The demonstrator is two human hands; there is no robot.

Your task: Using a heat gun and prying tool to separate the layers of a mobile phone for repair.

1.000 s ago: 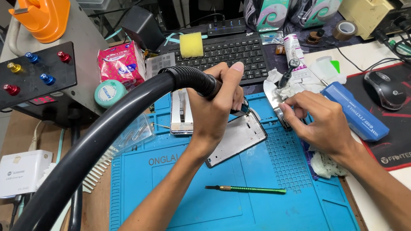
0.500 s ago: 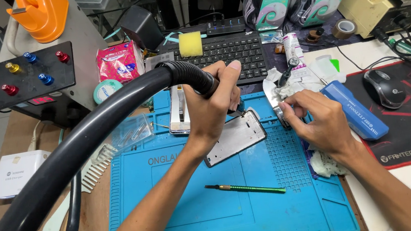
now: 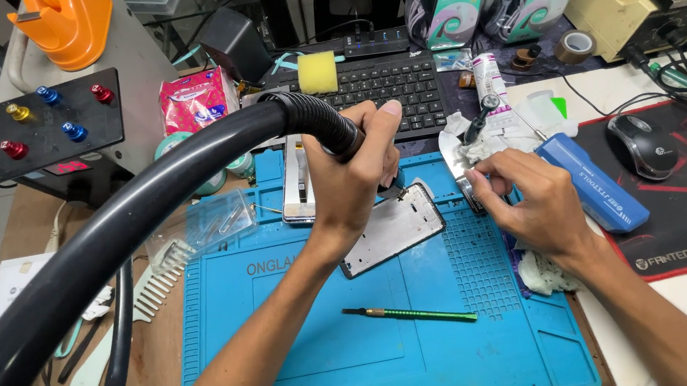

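My left hand (image 3: 352,182) grips the ribbed end of a thick black hose (image 3: 147,218), its nozzle pointing down at a silver phone frame (image 3: 394,232) lying on the blue work mat (image 3: 317,361). My right hand (image 3: 526,202) pinches the edge of a thin metal part (image 3: 455,162) at the mat's right side, with crumpled white tissue around it. A phone screen panel (image 3: 296,180) lies upright behind my left hand, partly hidden by it.
A green-handled screwdriver (image 3: 412,315) lies on the mat. A black keyboard (image 3: 388,90), yellow sponge (image 3: 317,73), blue box (image 3: 591,181), mouse (image 3: 642,144) on a red-black pad, clear plastic bag (image 3: 205,226) and a white comb (image 3: 153,288) surround the mat.
The hose end in my left hand has shifted slightly toward the phone frame's top edge. My right hand stays on the metal part.
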